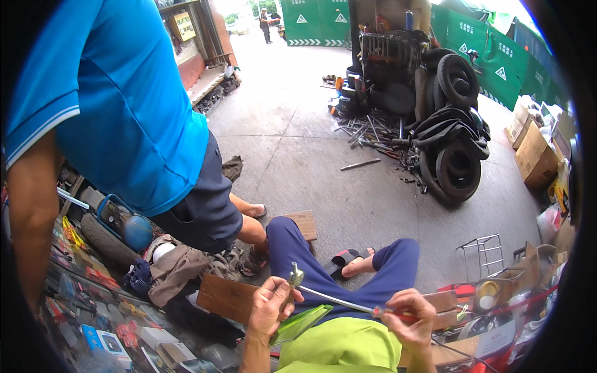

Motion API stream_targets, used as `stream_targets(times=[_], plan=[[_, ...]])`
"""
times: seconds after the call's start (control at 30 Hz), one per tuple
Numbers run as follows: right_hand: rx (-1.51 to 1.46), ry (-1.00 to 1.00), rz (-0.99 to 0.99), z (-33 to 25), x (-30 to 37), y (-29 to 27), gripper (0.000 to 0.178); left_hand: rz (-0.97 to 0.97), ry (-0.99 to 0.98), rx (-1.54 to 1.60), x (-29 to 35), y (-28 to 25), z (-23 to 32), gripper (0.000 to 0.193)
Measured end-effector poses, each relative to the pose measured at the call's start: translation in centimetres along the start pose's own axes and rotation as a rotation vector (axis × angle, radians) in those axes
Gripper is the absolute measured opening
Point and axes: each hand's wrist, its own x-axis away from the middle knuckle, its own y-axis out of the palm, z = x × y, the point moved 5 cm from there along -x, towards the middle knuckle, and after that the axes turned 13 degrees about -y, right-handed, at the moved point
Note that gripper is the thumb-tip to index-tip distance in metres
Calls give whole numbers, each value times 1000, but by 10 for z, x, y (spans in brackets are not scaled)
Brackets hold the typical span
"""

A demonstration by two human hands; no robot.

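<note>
Nearby, 2 hands (268, 306), 1 screwdriver (357, 306), 1 fitting (296, 276).

A screwdriver (337, 300) bars the gap between the left hand (268, 308) and the right hand (411, 321). Ahead of them, bent legs (298, 256) stand in the way; past the knees, open concrete floor (298, 168) leaves wide passage to the stacked tyres (457, 168). Leftward, a wooden board (224, 298), piled clothing (179, 268) and a standing person (137, 118) block reach; rightward, a brown block (445, 302) and clutter crowd close.
</note>
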Motion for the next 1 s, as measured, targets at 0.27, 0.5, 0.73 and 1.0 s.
stream_targets(times=[0.27, 0.5, 0.73, 1.0], plan=[[-77, -53, 300, 8, 5, -9, 47, -127, -119, 107, -5, 13, 6, 27], [-45, -200, 306, 4, 6, -9, 40, -207, -239, 292, -4, 19, 3, 29], [-67, -242, 302, 1, 7, -10, 36, -236, -255, 322, -5, 14, -1, 31], [-120, -154, 231, 4, 5, -3, 37, -144, -292, 232, -3, 13, -3, 35]])
